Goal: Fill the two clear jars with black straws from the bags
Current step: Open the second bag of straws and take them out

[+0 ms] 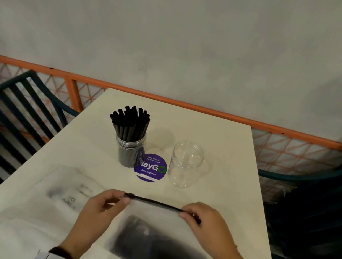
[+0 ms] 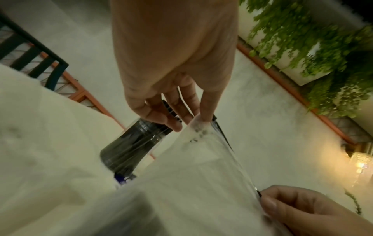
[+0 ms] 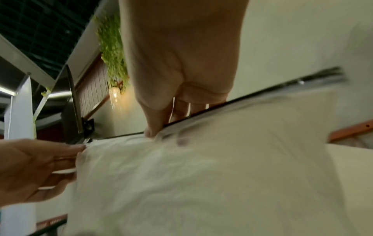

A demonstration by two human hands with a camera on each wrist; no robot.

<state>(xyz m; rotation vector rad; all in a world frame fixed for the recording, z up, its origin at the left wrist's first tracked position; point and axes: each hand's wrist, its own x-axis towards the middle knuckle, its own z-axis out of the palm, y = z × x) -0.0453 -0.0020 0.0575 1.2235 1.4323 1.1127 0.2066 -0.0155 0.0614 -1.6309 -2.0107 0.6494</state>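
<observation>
A frosted zip bag (image 1: 148,223) with a black zip strip along its top and a dark bundle of straws (image 1: 158,248) inside is held up over the near table. My left hand (image 1: 107,202) pinches the strip's left end by the slider; my right hand (image 1: 199,221) pinches its right end. The left wrist view shows my left hand (image 2: 187,121) pinching the bag (image 2: 191,183) corner. In the right wrist view my right hand (image 3: 159,127) grips the bag (image 3: 201,175) top edge. A clear jar full of black straws (image 1: 129,138) stands mid-table, an empty clear jar (image 1: 185,165) to its right.
A flat, seemingly empty frosted bag (image 1: 70,189) lies on the white table (image 1: 231,144) left of my hands. A round purple sticker (image 1: 150,168) sits between the jars. Dark slatted chairs (image 1: 8,114) flank the table; an orange railing (image 1: 192,107) runs behind it.
</observation>
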